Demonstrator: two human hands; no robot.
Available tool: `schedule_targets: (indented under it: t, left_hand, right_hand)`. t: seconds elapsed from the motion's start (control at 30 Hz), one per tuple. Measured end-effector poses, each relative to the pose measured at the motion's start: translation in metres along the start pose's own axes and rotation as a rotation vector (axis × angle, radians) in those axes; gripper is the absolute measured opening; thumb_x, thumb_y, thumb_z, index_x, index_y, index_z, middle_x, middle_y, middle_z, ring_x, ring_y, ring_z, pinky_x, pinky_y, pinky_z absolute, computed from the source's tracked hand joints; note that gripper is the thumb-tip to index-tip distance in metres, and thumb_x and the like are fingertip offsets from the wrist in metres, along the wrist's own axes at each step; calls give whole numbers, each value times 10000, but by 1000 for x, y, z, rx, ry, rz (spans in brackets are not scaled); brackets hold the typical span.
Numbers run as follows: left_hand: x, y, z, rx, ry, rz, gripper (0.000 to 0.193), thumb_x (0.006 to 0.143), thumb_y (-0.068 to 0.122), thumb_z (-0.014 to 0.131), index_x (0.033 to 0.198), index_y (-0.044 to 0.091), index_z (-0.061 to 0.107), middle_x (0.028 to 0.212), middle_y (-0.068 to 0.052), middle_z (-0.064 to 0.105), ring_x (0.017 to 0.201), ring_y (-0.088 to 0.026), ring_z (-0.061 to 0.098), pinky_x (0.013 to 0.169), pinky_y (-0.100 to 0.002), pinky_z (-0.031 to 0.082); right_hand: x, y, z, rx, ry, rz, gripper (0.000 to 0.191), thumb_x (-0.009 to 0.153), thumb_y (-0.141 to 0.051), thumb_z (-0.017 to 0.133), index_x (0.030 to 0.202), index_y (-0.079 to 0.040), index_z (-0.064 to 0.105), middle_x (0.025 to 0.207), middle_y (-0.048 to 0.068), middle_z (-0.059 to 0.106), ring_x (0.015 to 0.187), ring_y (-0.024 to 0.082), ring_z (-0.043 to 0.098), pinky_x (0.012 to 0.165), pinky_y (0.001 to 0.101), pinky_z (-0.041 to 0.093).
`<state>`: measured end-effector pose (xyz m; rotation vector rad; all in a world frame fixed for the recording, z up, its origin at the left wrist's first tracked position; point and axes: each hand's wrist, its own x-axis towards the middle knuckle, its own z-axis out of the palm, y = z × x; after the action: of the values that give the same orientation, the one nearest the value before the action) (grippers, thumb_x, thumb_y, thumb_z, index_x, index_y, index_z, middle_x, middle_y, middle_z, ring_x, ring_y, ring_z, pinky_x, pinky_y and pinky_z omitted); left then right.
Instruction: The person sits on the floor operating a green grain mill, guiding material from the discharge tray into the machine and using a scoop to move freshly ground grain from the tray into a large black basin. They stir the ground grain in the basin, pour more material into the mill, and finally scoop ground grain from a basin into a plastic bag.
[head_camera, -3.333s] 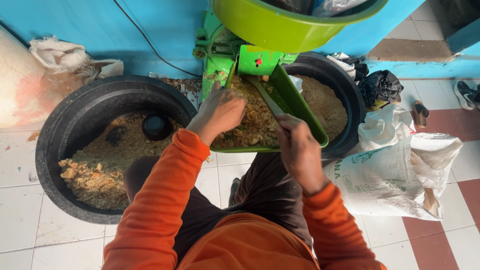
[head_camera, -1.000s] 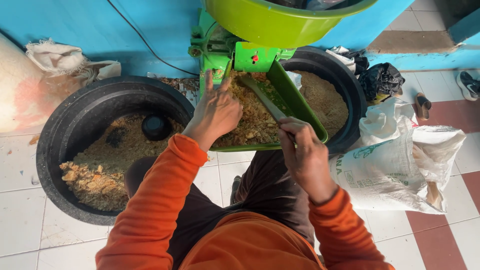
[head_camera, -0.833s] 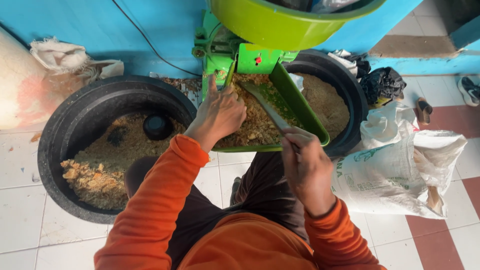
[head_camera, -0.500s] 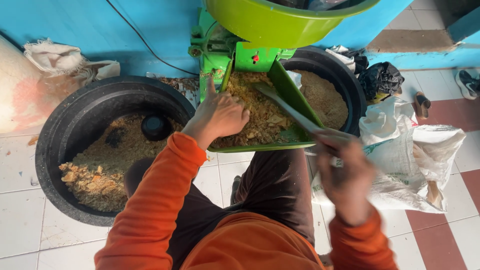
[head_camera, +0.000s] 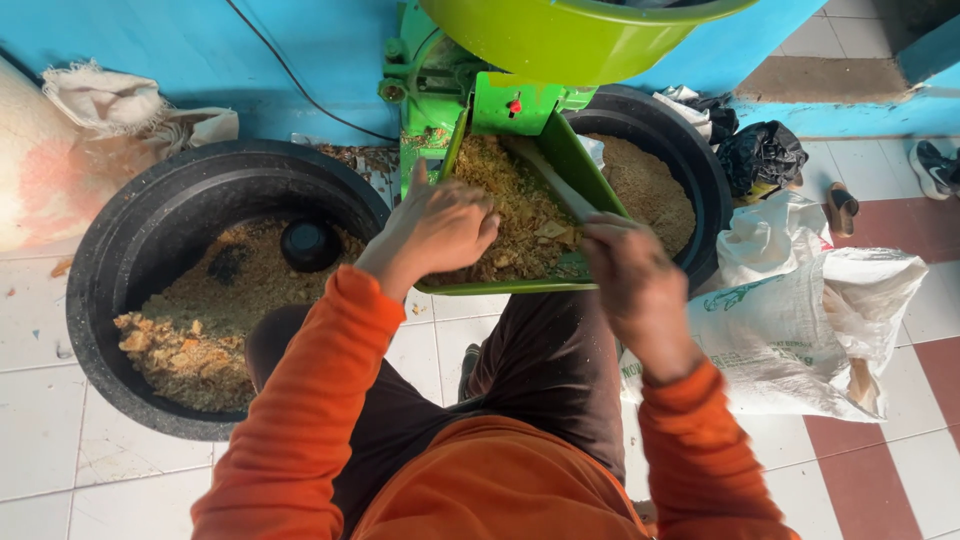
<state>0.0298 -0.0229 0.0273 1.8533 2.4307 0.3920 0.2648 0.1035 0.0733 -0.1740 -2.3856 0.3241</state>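
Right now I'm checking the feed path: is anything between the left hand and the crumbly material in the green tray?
Nothing visible. The left hand rests directly on the brown crumbly material in the green tray.

Feed tray (head_camera: 600, 200) in the middle, below the machine's hopper (head_camera: 570, 40), holding crumbly feed (head_camera: 510, 210), with the left hand (head_camera: 440, 225) on the feed and the right hand (head_camera: 635, 280) at the tray's near right corner. Left of the tray, a tub (head_camera: 130, 250) on the floor with feed and a small bowl (head_camera: 310, 245) inside. Behind the tray on the right, a second tub (head_camera: 690, 170), and nearer on that side a sack (head_camera: 800, 320).
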Motion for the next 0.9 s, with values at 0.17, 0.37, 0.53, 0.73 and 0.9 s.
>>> schedule_targets:
  t: [0.17, 0.37, 0.53, 0.73, 0.9]
  left_hand:
    - [-17, 10, -7, 28, -25, -8, 398, 1017, 358, 458, 1090, 86, 740, 1156, -98, 719, 1139, -292, 659, 1105, -794, 199]
    - [-19, 15, -15, 124, -102, -35, 397, 1030, 353, 454, 1068, 73, 733, 1069, -86, 735, 1127, -266, 666, 1150, -776, 202]
    - [-18, 12, -8, 188, -69, 0, 404, 1031, 343, 435, 1125, 56, 703, 1112, -107, 723, 1138, -289, 657, 1116, -779, 227]
    - [-16, 9, 1, 198, -81, 17, 425, 1038, 336, 408, 1176, 41, 680, 1183, -127, 706, 1287, -297, 576, 1120, -776, 213]
    - [-15, 9, 0, 241, -69, 20, 426, 1004, 332, 436, 1204, 39, 671, 1212, -133, 691, 1255, -298, 584, 1105, -785, 209]
  right_hand:
    - [13, -43, -78, 94, 1, 119, 154, 1078, -25, 672, 1159, -11, 542, 1212, 113, 734, 952, 216, 778, 796, 286, 642]
    - [27, -49, -50, 87, -54, 14, 172, 1011, 0, 695, 1095, 18, 546, 1160, 160, 737, 903, 221, 765, 739, 302, 629]
    - [23, -58, -35, 37, 46, 37, 173, 1005, 39, 699, 1115, 27, 566, 1164, 151, 725, 954, 243, 767, 790, 332, 636]
    - [14, -56, -14, 80, 26, -24, 184, 971, 50, 703, 1084, 22, 560, 1141, 160, 722, 958, 265, 757, 790, 332, 633]
    - [10, -53, 5, 70, 40, 39, 181, 967, 33, 719, 1059, 25, 563, 1163, 198, 733, 913, 250, 765, 727, 306, 633]
